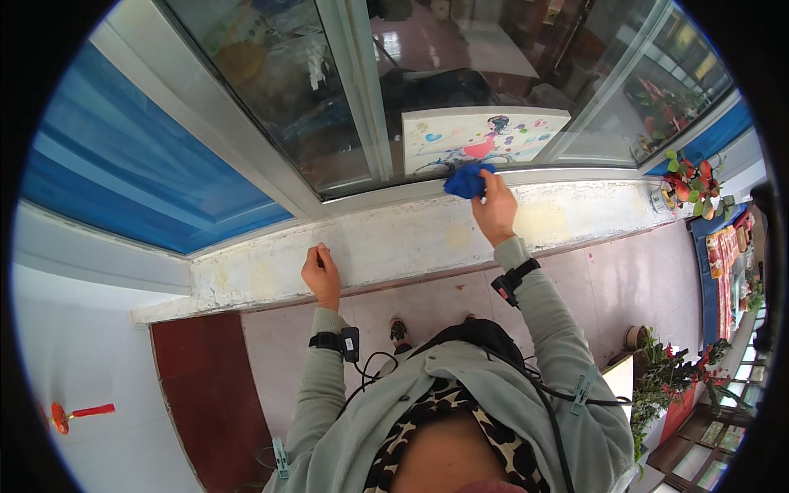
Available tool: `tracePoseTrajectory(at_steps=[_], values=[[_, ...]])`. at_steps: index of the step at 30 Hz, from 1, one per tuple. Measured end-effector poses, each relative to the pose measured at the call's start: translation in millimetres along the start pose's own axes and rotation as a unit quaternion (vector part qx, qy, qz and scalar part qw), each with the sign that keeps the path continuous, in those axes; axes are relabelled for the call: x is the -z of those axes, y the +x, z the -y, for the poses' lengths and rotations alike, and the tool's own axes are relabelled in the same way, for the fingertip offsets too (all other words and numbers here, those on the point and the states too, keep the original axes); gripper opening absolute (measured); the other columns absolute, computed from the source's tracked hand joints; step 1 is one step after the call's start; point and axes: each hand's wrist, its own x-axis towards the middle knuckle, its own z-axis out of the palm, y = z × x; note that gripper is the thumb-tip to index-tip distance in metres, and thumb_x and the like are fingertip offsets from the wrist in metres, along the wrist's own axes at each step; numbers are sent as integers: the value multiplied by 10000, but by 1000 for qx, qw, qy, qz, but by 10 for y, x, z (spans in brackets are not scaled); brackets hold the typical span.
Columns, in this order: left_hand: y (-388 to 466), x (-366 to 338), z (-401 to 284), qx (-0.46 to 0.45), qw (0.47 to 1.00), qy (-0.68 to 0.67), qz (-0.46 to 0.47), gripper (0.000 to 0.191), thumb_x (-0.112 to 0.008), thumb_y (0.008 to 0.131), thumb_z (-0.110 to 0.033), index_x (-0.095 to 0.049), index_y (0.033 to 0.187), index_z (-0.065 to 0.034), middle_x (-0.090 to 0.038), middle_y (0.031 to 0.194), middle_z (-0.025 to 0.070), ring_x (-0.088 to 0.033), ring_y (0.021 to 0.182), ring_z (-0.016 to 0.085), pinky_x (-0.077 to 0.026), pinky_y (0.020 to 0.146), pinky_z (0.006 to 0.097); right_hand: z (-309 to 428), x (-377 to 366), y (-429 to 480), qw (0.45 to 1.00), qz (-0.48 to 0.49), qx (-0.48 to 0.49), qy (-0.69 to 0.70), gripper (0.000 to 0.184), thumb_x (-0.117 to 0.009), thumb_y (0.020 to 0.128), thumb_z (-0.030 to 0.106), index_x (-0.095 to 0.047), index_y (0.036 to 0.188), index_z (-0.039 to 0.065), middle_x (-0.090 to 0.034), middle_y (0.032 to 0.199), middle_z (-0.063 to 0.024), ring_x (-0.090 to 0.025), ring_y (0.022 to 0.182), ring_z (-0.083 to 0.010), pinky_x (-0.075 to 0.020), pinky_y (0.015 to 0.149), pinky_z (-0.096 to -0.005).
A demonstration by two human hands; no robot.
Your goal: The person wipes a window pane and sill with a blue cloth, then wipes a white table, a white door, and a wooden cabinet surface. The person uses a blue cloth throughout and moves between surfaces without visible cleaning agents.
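Note:
My right hand (497, 208) grips a bunched blue cloth (470, 180) by its right side. The cloth is at the bottom of the window pane (441, 92), by the lower rail of the metal window frame (536, 175). Behind the glass leans a white picture panel (453, 132) with a painted figure in a pink dress and coloured balloons. Over the worn white windowsill (394, 237), my left hand (322, 275) is curled shut, with nothing visible in it. Whether it touches the sill I cannot tell.
A pot of artificial-looking fruit and leaves (690, 182) stands at the sill's right end. Blue curtains (142, 148) show behind the left pane. Potted plants (659, 370) stand at right on the floor side. Black cables (545, 394) run from my wrist straps along my jacket.

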Motion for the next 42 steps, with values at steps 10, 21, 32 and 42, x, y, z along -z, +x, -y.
tracePoseTrajectory(at_steps=[10,21,32,42], values=[[-11,-18,6,-22,1000,11,-15,290,-583,1042,-203,-632,838,-3,-553,604,58,-444,526,133,-383,501,306,472,-234,-127,990,99,92,37,502,-733,765,112,-590,1244,162,-622,1026,-107,-638,952,-332,-518,799,-459],[-19,-62,-49,-47,998,27,-32,338,-569,1052,-239,-628,816,-4,-578,632,57,-452,540,136,-386,502,314,-1191,564,258,967,-100,-227,-53,559,-700,726,35,-556,1262,97,-650,1083,-208,-620,1021,-430,-529,868,-490],[-9,-35,-5,-39,997,58,-22,351,-566,1053,-250,-614,808,-3,-528,588,50,-429,526,133,-365,491,318,-526,272,-41,999,19,15,-30,469,-671,813,69,-594,1267,157,-628,978,-140,-652,876,-353,-547,775,-474],[-29,-71,-17,-42,996,70,-28,343,-569,1048,-242,-612,811,2,-578,624,82,-488,542,172,-408,514,337,-1167,559,193,981,-88,-170,-10,533,-670,801,54,-538,1317,48,-657,1152,-242,-643,1002,-458,-537,841,-504]])
